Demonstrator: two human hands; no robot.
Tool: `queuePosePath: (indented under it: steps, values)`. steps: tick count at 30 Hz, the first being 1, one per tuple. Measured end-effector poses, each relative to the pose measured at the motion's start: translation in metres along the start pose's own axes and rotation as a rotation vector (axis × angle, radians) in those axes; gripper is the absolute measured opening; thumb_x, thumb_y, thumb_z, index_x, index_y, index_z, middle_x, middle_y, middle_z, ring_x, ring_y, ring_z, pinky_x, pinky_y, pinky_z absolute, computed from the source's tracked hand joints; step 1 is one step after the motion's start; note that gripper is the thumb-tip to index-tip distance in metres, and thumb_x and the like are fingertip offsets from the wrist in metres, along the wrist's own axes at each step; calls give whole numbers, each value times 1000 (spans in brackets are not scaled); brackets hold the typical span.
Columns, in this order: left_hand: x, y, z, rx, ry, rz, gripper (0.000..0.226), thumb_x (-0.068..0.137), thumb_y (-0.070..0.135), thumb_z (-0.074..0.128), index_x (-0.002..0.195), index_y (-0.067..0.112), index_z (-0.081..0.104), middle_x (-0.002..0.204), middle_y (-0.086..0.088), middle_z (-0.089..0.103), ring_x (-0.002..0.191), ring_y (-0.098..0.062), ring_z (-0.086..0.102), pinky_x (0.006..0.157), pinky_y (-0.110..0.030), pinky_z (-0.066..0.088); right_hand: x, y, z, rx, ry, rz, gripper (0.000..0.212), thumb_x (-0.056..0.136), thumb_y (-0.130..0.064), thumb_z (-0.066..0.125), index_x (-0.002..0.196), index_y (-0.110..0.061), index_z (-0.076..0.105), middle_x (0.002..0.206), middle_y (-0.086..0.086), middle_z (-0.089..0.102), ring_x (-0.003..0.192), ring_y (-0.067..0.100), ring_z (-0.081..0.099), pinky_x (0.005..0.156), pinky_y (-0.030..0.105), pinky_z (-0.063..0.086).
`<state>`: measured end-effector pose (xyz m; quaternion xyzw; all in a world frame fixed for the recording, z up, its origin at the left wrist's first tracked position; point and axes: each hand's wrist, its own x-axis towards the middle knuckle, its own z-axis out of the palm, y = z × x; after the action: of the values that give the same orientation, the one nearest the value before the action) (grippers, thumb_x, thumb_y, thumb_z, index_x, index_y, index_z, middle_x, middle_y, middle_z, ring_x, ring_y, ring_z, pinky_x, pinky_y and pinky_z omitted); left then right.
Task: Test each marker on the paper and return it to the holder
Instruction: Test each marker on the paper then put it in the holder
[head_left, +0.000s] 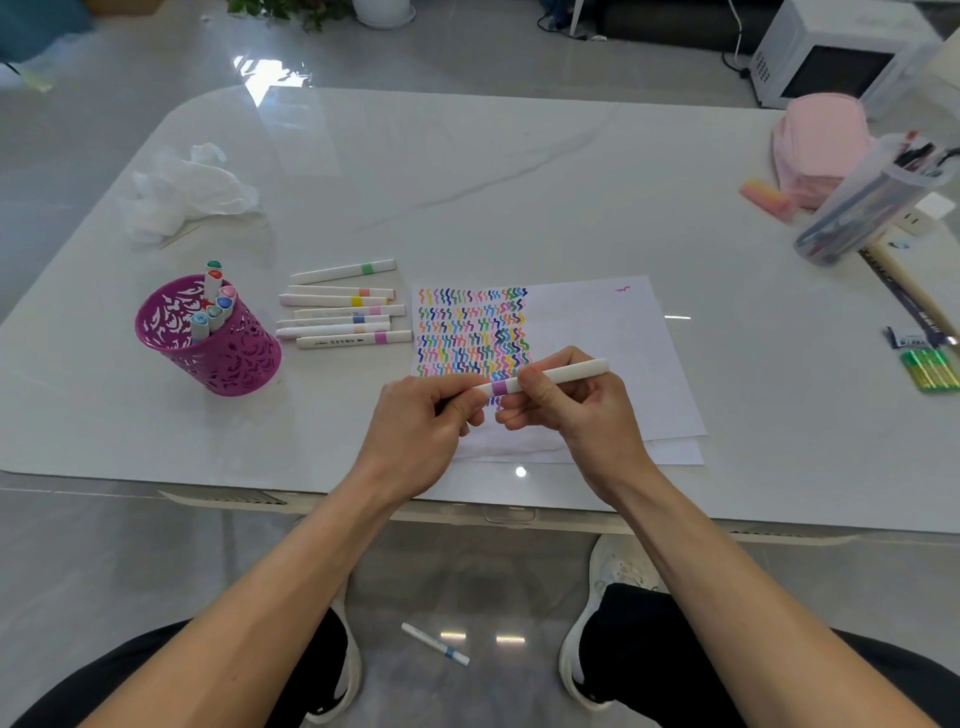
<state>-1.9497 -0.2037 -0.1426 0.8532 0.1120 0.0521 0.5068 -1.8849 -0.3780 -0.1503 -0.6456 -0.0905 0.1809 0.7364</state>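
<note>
White, glossy stone-look table (467, 171) with rounded corners and faint grey veining. It stands on a floor (104, 561) of polished grey tile.

On the table:
- Paper (597, 332), white, near centre; its left part is filled with rows of coloured squiggles (470, 332). The edge of a second sheet (675, 452) shows beneath it.
- Holder (228, 358), a magenta perforated cup left of the paper, with several capped markers standing in it.
- Seven loose markers (343, 312), white barrels with coloured bands, lying side by side between holder and paper.
- Crumpled clear plastic bag (182, 192), far left.
- Pink fabric item (821, 140), clear case of pens (872, 202), pink-orange block (769, 197) and green pack (932, 369), all along the right edge.

In hand:
- Purple-banded marker (561, 375), held level over the near part of the paper, right end slightly raised.
- Left hand (415, 431): grip clamped on the marker's left end, fingertips pinching it.
- Right hand (576, 410): grip clamped on the barrel, thumb and fingers curled round it.

On the floor:
- Blue-banded marker (435, 644), between the person's white shoes (618, 571).
- White microwave (826, 57), beyond the far right corner.
- Potted plant (291, 10), beyond the far edge.
</note>
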Motion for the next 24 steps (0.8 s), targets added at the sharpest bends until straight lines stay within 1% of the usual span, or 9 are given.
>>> queuePosePath:
  steps: [4,9,11,13,16,18,20,22,24]
  values:
    - [-1,0,2,-4,-13,0,14,97,23,64,97,23,78,70,6,69,66,-8,62,68,-27,57,-1,1,-1,2,-4,12,14,97,-10,66,96,4,64,85,24,76,75,39,75,71,43,64]
    - [0,3,0,21,-22,-1,19,98,32,61,92,23,75,72,8,70,69,-9,64,72,-35,57,2,3,2,60,-5,77,22,97,-17,66,101,5,67,88,25,75,75,34,74,70,37,61]
    - [0,5,-2,15,17,6,18,98,35,61,90,26,74,74,9,71,70,-11,64,73,-40,57,5,1,1,85,21,84,24,92,-21,71,101,1,68,85,24,74,72,32,71,66,36,60]
    - [-1,8,-7,-2,85,20,12,96,35,63,90,31,73,74,10,71,71,-14,66,72,-44,57,9,-2,-1,110,80,86,24,89,-23,73,101,-4,67,79,19,72,66,30,69,62,33,58]
    - [-1,8,-18,-64,188,21,7,94,32,68,97,31,75,77,8,74,75,-14,69,72,-43,57,14,-4,-9,150,183,125,18,99,-21,67,105,-4,64,72,12,70,60,26,66,57,29,55]
    - [-1,8,-26,-101,242,31,11,93,29,70,102,27,76,82,5,75,80,-16,70,72,-40,58,16,-3,-13,95,235,128,20,101,-21,64,107,-3,64,70,11,70,58,24,66,55,29,55]
    - [0,10,-33,-114,283,47,12,94,28,68,102,23,75,85,4,75,83,-16,71,75,-39,60,17,-1,-14,-18,263,102,20,102,-22,63,106,-2,64,68,9,70,58,24,65,54,29,54]
    - [-1,12,-41,-119,343,73,14,97,28,64,97,20,75,85,3,75,82,-18,71,76,-44,59,17,2,-14,-135,260,68,18,102,-21,62,104,-3,64,67,8,71,57,24,65,53,30,53]
    - [-2,15,-49,-113,427,114,13,97,28,63,94,22,74,85,3,75,82,-23,70,77,-47,58,17,2,-13,-232,235,44,15,103,-20,62,104,-5,64,68,9,72,57,23,65,52,29,53]
